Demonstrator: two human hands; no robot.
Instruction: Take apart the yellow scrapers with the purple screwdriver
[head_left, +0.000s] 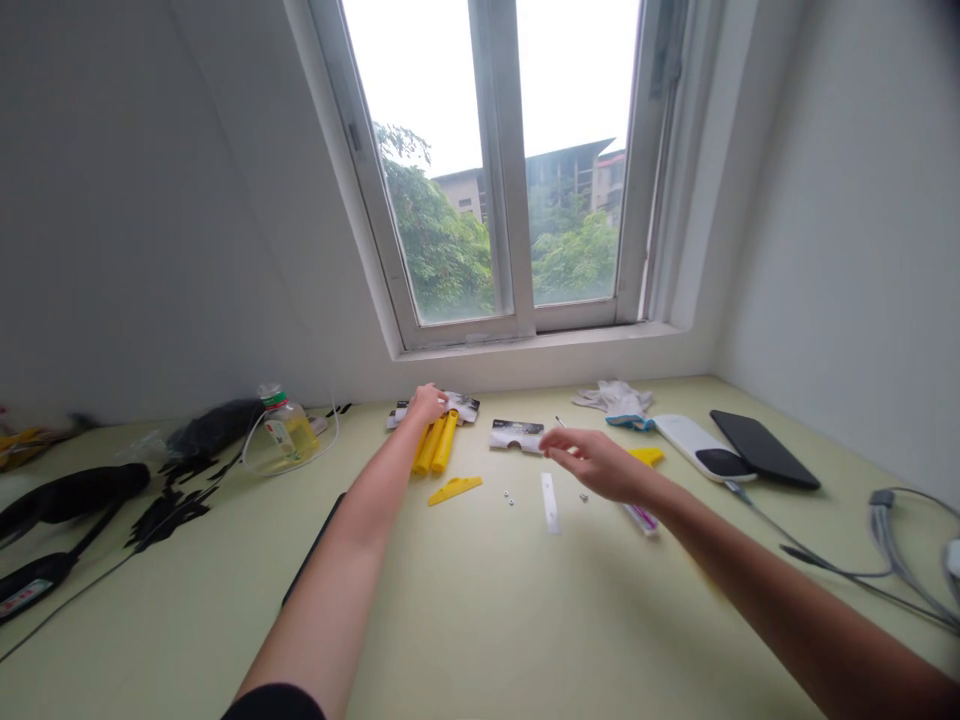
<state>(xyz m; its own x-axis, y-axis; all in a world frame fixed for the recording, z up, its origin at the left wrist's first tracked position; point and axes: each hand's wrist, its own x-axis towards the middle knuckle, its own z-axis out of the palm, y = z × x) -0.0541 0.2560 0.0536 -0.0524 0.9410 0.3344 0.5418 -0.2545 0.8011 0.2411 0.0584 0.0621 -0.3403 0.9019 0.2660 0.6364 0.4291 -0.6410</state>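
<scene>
The left hand (429, 401) is at the card packaging (463, 406) behind the yellow tubes (445, 443); its fingers are mostly hidden, so I cannot tell whether it grips anything. The right hand (589, 460), loosely open, hovers beside another card (516, 435). Nearer lie a flat yellow piece (454, 489) and a white strip (550, 503); farther right, a white device (701, 445).

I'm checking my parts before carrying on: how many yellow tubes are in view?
3, side by side, just nearer the camera than the left hand: left tube, middle tube, right tube. The arm could hide more.
</scene>
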